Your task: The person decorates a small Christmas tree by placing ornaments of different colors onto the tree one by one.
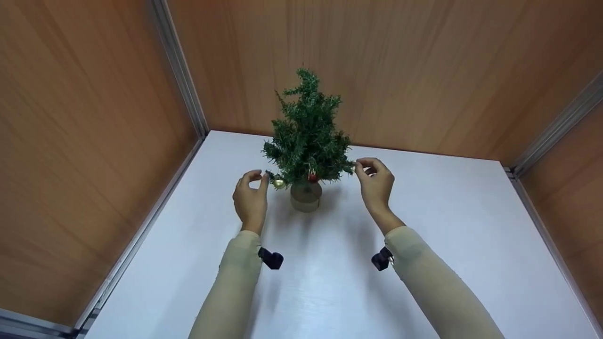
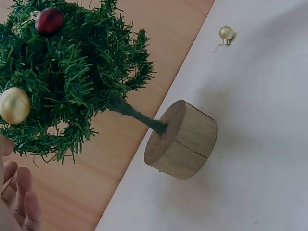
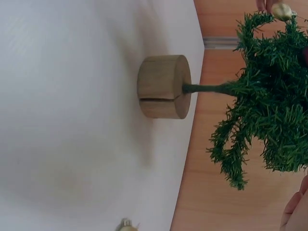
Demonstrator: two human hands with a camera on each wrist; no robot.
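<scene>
A small green artificial Christmas tree (image 1: 308, 122) stands upright on a round wooden base (image 2: 185, 144). My left hand (image 1: 252, 197) is at its lower left side, thumb and fingertips pinching a branch tip beside a hanging gold ball ornament (image 1: 279, 182). On the opposite side, my right hand (image 1: 378, 183) pinches the tip of a lower right branch. A red ball ornament (image 2: 49, 21) hangs at the front of the tree. Only some fingers (image 3: 293, 207) of the right hand show in the right wrist view, and its fingertips are outside that picture.
Another gold ball ornament (image 2: 226, 32) lies on the white table (image 1: 311, 292), to the right of the base. Wooden panels (image 1: 400, 70) rise behind the tree and at both sides, with metal strips (image 1: 181, 66) along the corners.
</scene>
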